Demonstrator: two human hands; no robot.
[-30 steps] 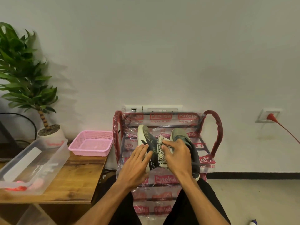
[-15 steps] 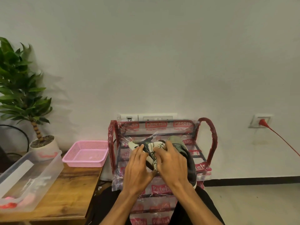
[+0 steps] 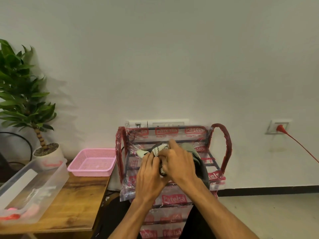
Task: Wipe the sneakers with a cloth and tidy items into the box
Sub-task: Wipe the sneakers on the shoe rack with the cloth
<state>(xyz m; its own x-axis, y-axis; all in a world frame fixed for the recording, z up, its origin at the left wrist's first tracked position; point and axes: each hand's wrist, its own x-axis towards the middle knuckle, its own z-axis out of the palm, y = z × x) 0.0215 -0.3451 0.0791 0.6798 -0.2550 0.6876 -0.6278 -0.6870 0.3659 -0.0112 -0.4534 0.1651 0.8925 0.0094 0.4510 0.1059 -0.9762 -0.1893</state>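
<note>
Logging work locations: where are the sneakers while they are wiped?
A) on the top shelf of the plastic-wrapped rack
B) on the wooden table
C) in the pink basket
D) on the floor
A: the sneakers lie on the rack top shelf, left hand holding them, right hand gripping the cloth.

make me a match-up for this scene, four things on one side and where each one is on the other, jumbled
1 basket
2 plant pot
3 plug
4 cloth

a in the wall socket
b in the right hand, against a sneaker on the rack
c on the table, beside the rack
d behind the clear box

Pairs: 1-c, 2-d, 3-a, 4-b
</note>
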